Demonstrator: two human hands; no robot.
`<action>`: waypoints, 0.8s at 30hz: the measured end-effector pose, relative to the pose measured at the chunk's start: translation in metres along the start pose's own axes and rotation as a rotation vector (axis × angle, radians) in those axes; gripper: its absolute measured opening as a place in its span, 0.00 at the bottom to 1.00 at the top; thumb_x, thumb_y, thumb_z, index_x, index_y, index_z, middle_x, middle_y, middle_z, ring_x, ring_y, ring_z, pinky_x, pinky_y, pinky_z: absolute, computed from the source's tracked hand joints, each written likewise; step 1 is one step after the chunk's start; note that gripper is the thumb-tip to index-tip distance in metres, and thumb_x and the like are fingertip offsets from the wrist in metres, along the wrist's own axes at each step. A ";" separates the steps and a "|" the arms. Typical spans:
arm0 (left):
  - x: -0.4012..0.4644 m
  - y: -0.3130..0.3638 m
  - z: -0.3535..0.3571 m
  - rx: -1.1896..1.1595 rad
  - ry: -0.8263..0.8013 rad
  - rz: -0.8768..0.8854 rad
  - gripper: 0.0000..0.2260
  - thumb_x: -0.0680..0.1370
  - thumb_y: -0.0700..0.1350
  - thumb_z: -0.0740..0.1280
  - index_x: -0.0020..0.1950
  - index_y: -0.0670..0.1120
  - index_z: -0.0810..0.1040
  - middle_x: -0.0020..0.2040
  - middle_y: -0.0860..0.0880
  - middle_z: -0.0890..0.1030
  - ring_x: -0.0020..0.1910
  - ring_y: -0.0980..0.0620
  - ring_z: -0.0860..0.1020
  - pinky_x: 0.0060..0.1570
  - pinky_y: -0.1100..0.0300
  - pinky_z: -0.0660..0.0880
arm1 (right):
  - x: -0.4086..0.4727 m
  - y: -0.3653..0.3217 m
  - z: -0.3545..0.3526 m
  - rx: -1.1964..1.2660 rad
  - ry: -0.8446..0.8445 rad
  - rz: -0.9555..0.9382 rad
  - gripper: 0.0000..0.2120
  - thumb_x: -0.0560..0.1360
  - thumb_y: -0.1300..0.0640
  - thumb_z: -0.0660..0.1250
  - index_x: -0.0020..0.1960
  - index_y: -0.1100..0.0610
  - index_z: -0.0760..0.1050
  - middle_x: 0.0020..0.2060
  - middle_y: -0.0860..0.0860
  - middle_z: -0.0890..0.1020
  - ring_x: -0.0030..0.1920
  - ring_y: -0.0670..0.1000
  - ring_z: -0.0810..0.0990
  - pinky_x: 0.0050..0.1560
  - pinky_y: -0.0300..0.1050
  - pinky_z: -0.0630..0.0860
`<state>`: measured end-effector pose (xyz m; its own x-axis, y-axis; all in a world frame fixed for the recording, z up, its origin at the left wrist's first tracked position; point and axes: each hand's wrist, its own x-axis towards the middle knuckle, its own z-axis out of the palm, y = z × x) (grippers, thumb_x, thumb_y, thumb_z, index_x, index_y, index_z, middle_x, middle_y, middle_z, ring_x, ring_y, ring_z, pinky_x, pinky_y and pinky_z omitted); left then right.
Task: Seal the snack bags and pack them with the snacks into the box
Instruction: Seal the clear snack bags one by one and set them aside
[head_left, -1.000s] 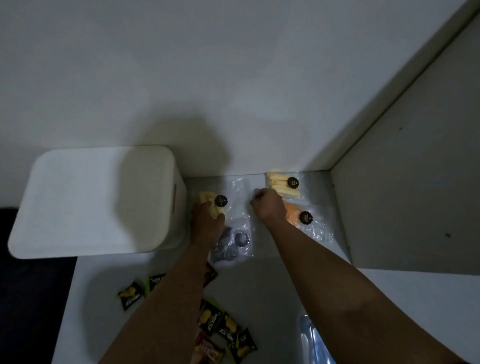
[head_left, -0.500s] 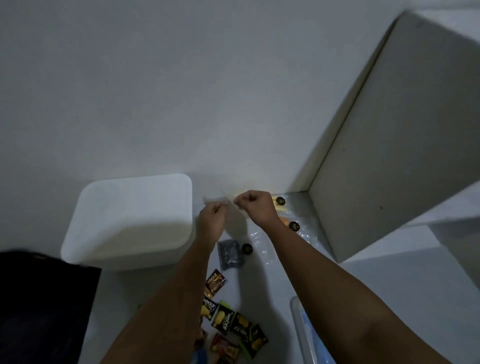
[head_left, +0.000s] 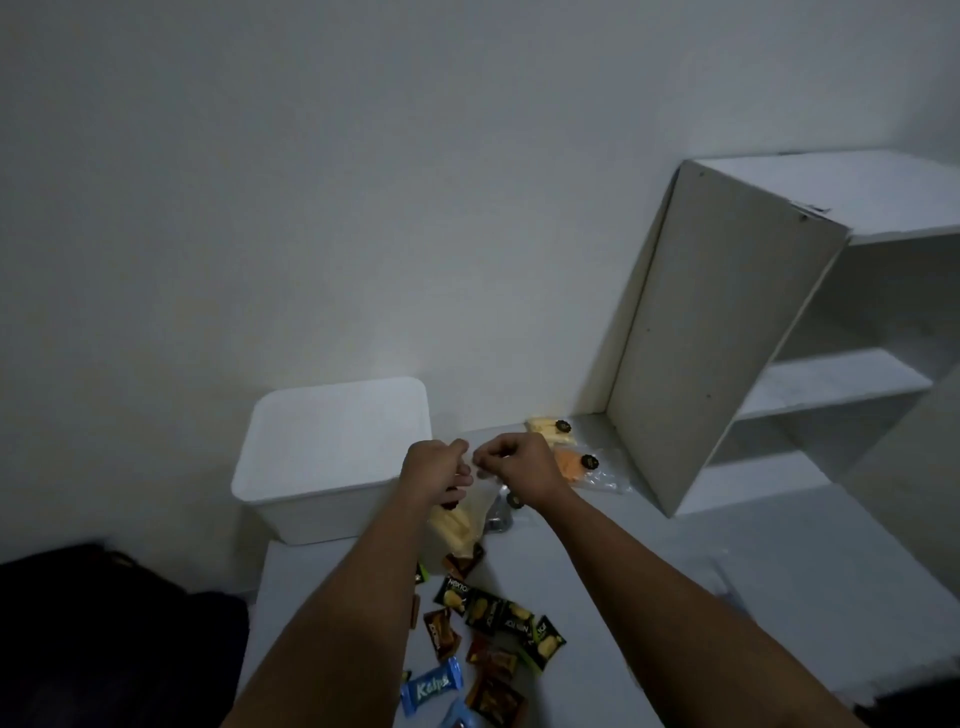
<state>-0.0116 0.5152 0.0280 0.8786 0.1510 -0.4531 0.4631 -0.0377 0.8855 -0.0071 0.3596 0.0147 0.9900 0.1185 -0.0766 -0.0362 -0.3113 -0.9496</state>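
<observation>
Nearest the camera, loose wrapped snacks (head_left: 498, 618) lay scattered on the white table (head_left: 727, 582), among them a blue packet (head_left: 431, 688). These remained unpacked, and a dropped bag or a sweeping forearm could have pushed them off the near edge.

Above them, the left hand (head_left: 434, 470) and right hand (head_left: 511, 467) were raised close together, fingers curled, each pinching the top edge of a clear snack bag (head_left: 457, 525) that hung between them with pale yellow pieces inside. Whether the closure strip was aligned could not be told. A skewed pinch would likely have left the seal partly open, and the contents could then have spilled during packing. The thin film could also have slipped from either pinch.

Just beyond, a dark-filled bag (head_left: 501, 517) lay partly hidden behind the right wrist. Further right, an orange-filled bag (head_left: 571, 465) and a yellow-filled bag (head_left: 545, 431) lay near the wall; their seal state was not discernible.

To the left, the white box (head_left: 332, 452) appeared lidded, so packing would likely have stalled until it was opened.
</observation>
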 end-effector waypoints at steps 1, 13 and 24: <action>-0.007 -0.002 -0.003 0.018 -0.001 0.002 0.10 0.79 0.45 0.67 0.46 0.38 0.78 0.40 0.40 0.82 0.39 0.43 0.83 0.42 0.52 0.81 | -0.008 -0.002 0.004 -0.012 -0.002 -0.004 0.03 0.75 0.66 0.73 0.44 0.63 0.85 0.35 0.53 0.86 0.32 0.42 0.82 0.35 0.34 0.76; -0.046 -0.014 -0.023 0.277 -0.003 0.137 0.12 0.77 0.44 0.67 0.43 0.35 0.82 0.41 0.40 0.86 0.38 0.46 0.85 0.40 0.54 0.82 | -0.037 -0.004 0.011 -0.254 0.234 0.134 0.11 0.74 0.62 0.71 0.41 0.46 0.75 0.39 0.51 0.85 0.39 0.51 0.86 0.40 0.49 0.83; -0.054 -0.042 -0.041 0.370 0.186 0.323 0.14 0.78 0.57 0.67 0.53 0.47 0.79 0.50 0.51 0.82 0.49 0.51 0.80 0.51 0.52 0.77 | -0.043 -0.015 -0.001 0.029 -0.015 0.241 0.07 0.80 0.60 0.67 0.49 0.57 0.84 0.48 0.54 0.85 0.44 0.50 0.84 0.44 0.46 0.76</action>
<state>-0.0837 0.5486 0.0194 0.9634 0.2457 -0.1075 0.2121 -0.4527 0.8661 -0.0494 0.3578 0.0327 0.9502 0.0576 -0.3064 -0.2755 -0.3052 -0.9116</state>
